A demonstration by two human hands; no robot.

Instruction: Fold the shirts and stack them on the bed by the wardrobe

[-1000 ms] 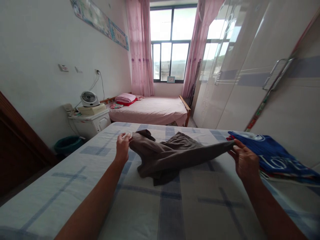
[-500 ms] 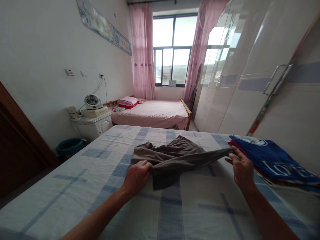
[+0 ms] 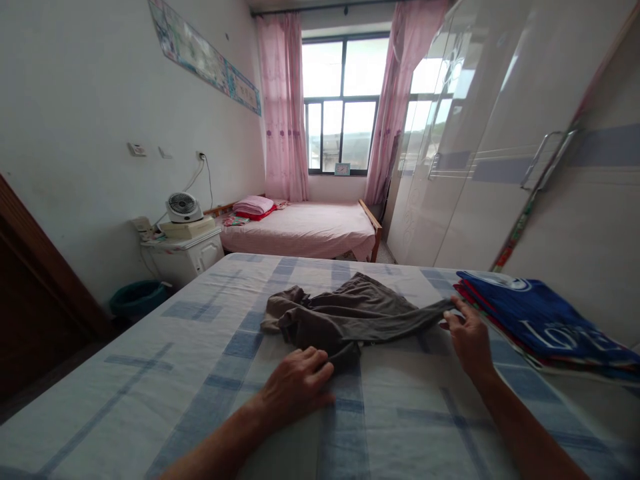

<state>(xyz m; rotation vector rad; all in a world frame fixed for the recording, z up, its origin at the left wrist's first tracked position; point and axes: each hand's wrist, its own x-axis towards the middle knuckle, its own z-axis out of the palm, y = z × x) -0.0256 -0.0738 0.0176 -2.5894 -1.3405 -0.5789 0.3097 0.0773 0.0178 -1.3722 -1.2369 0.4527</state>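
Observation:
A crumpled grey-brown garment (image 3: 345, 313) lies on the mattress, one long narrow part stretched to the right. Pinched between the thumb and fingers of my right hand (image 3: 470, 337) is the end of that narrow part. My left hand (image 3: 300, 380) is at the garment's near edge, its back up and its fingers bent but apart, with the thumb separate. No cloth shows gripped in it, though its palm side is hidden. Beside my right hand rests a stack of folded clothes (image 3: 545, 317), a blue printed one on top.
Under the garment is a bed with a blue-and-white checked sheet (image 3: 210, 353). Beyond it stands a pink-covered bed (image 3: 320, 227). A white nightstand (image 3: 185, 253) with a fan (image 3: 184, 207) and a bin (image 3: 137, 298) are at left, a glossy wardrobe (image 3: 480, 133) at right.
My left hand has let go of the garment's near edge and moved right and nearer to me. The near flap has bunched up. My right hand has shifted slightly left, still holding the end.

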